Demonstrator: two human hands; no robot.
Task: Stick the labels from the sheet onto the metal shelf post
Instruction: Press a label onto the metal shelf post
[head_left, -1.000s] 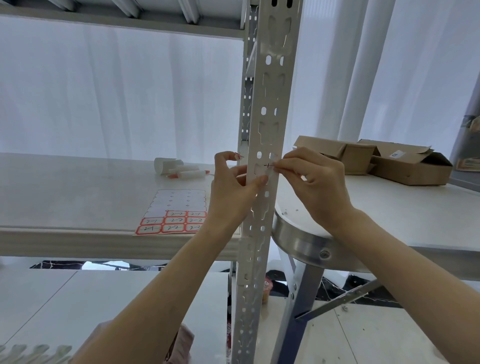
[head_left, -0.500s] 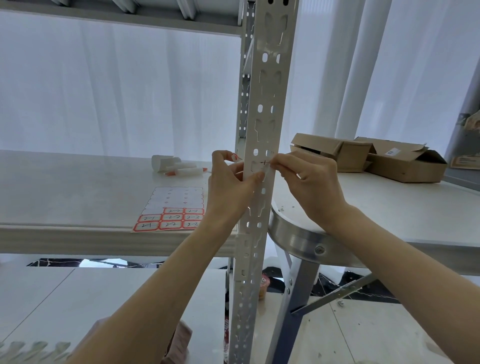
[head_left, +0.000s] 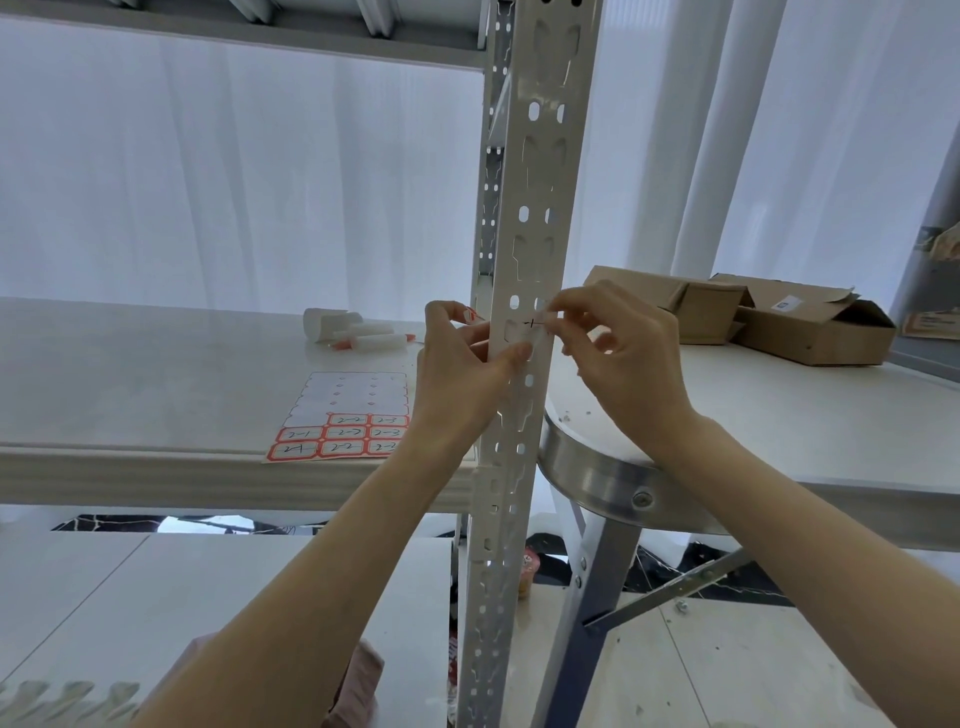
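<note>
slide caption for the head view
Left hand holds the metal shelf post while right hand pinches a label onto it

Perforated white post (head_left: 540, 171) stands upright — a marked label (head_left: 534, 324) against its face; sheet (head_left: 340, 415) lies flat nearby, its near rows unpeeled.

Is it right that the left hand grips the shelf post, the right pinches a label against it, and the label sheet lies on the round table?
No. In the head view the label sheet lies on the shelf board left of the post, not on the round table. The left hand does grip the post and the right hand pinches the label against it.
</note>
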